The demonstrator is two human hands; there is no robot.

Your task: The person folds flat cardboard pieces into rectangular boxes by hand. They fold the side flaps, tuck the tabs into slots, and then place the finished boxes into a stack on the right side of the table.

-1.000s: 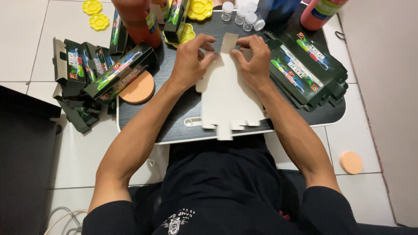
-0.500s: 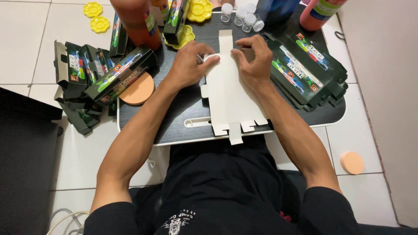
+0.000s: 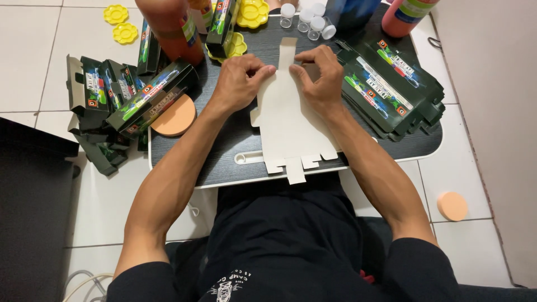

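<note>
On the dark lap table (image 3: 235,146), a flat, pale cardboard box blank (image 3: 291,120) lies plain side up, its tabs overhanging the near edge. Left hand (image 3: 239,83) and right hand (image 3: 320,78) pinch its upper part from both sides, fingers curled together on the card. Flattened green cartons (image 3: 391,89) are stacked just right; an orange sponge disc (image 3: 174,116) lies left.

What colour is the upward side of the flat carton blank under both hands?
Plain off-white, unprinted, on the carton blank; head view.

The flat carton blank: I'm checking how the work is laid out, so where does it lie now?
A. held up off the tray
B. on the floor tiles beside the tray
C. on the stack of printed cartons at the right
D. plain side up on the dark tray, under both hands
D: the flat carton blank lies pale side up on the dark tray, with the left hand and right hand pressing its upper part.
</note>
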